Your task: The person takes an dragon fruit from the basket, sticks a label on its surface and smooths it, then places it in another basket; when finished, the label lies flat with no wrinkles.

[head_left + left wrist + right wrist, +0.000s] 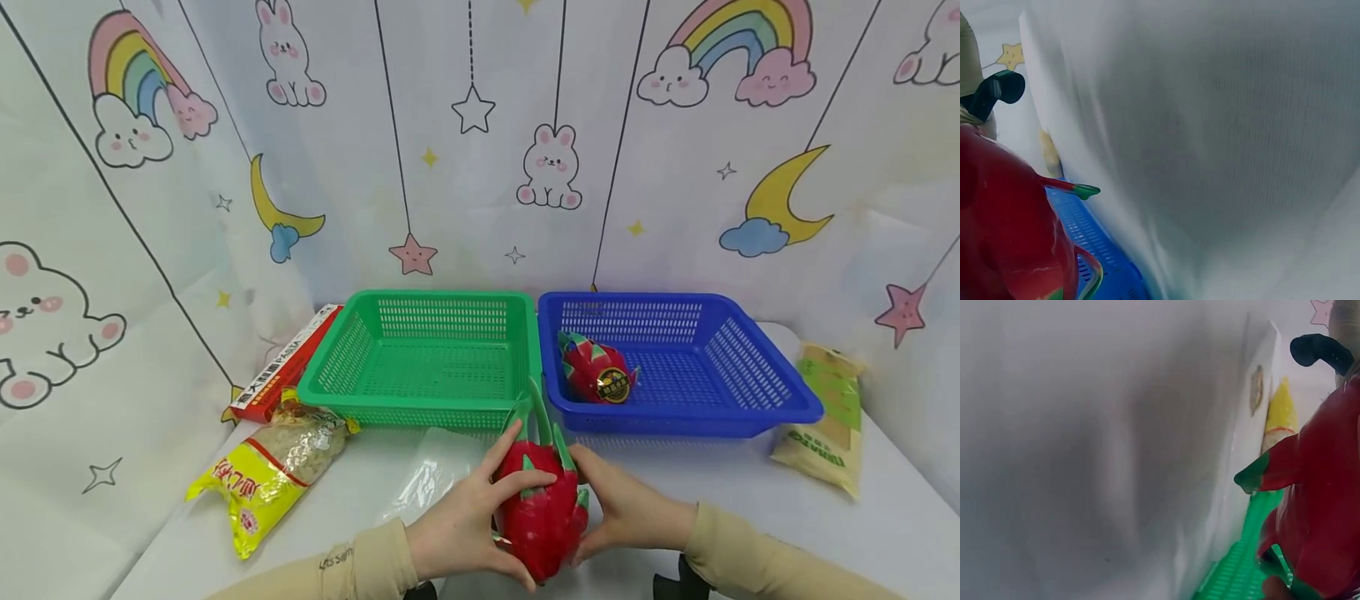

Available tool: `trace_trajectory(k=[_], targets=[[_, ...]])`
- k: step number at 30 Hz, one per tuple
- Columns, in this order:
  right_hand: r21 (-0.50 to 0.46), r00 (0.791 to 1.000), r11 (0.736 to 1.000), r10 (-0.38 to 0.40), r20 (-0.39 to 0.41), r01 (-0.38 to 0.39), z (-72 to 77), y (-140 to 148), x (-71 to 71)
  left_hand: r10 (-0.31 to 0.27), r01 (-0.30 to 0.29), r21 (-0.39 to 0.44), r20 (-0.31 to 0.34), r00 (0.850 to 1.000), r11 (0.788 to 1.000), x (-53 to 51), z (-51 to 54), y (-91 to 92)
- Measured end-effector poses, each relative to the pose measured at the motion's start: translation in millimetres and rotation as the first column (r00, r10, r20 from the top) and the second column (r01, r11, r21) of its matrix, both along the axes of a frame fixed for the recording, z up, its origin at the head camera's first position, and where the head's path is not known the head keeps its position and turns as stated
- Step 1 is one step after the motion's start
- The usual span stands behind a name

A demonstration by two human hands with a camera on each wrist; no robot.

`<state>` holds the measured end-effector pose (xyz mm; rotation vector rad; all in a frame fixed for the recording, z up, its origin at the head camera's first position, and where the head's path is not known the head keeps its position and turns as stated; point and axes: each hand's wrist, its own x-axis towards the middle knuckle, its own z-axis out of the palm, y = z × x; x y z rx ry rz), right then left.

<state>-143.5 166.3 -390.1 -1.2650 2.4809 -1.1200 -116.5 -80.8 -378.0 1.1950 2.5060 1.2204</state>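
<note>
Both hands hold a red dragon fruit [543, 521] with green-tipped scales, low in front of the baskets in the head view. My left hand [468, 517] spreads its fingers and thumb round the fruit's left side. From the right, my right hand [630, 504] grips it with the thumb low and the fingers near the top. The dragon fruit [1010, 219] fills the lower left of the left wrist view. In the right wrist view the dragon fruit [1329, 494] shows at the right edge, with a fingertip below it.
A green basket [420, 414] and a blue basket [675, 421] stand side by side; the blue one holds another dragon fruit [592, 367]. Left lie a red pasta pack [288, 362] and a yellow bag [262, 483]. A clear plastic bag [435, 467] and a green-beige package [828, 417] also lie here.
</note>
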Motion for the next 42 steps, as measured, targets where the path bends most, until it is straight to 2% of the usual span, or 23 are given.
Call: trace_trajectory(k=[4,10,18,22,29,33,38,42], targets=[[-0.016,1.0,1.0,-0.001,0.024,0.001,-5.3,3,5.7,-0.038,0.038,-0.004,0.01,0.999,0.999,1.2,-5.3,1.8],[-0.02,0.99,0.999,-0.026,0.137,0.029,-12.7,9,14.1,-0.113,0.112,0.019,0.069,0.991,0.994,3.6,-13.7,5.0],[-0.006,0.993,1.0,0.018,0.12,-0.017,-19.6,15,16.1,-0.16,0.16,0.008,0.1,0.982,0.987,2.6,-24.6,7.5],[0.02,0.995,1.0,0.018,0.101,-0.02,-18.9,18,12.4,-0.157,0.16,-0.011,0.108,0.982,0.987,-2.4,-27.1,8.1],[0.103,0.989,0.995,-0.005,0.146,-0.01,-12.0,21,2.2,-0.127,0.136,-0.044,0.157,0.979,0.99,-10.4,-29.3,10.5],[0.127,0.99,0.992,-0.01,0.141,-0.008,-9.2,23,-4.0,-0.114,0.128,-0.07,0.174,0.978,0.989,-15.8,-29.0,13.0],[0.151,0.993,0.988,0.002,0.116,-0.02,-5.9,24,-11.2,-0.099,0.118,-0.101,0.18,0.979,0.988,-22.2,-30.4,15.8],[0.185,0.989,0.983,-0.029,0.142,0.002,-3.3,24,-14.8,-0.07,0.092,-0.141,0.153,0.986,0.986,-26.5,-32.2,17.5]])
